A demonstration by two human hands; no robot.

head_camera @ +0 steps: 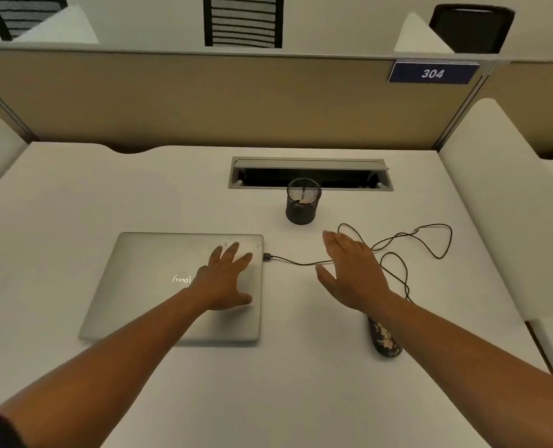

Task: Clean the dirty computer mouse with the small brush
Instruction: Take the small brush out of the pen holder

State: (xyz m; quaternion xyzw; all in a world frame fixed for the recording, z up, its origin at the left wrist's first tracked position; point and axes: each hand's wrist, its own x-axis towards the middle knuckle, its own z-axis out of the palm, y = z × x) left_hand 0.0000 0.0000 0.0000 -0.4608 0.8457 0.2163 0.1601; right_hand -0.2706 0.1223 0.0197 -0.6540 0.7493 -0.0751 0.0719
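Note:
A black computer mouse (384, 339) speckled with pale dirt lies on the white desk at the right, partly hidden under my right forearm. Its thin black cable (427, 240) loops across the desk and plugs into the right side of a closed silver laptop (145, 286). A black mesh cup (303, 202) stands behind, with something small and pale inside; I cannot tell if it is the brush. My left hand (228, 279) rests flat on the laptop lid, fingers spread. My right hand (352, 273) hovers over the cable with its fingers apart, holding nothing.
A grey cable hatch (310, 163) is set into the desk behind the cup. A beige partition (204, 98) with a blue "304" sign (432, 73) closes the back. White side panels (501, 195) flank the desk. Chairs stand beyond the partition.

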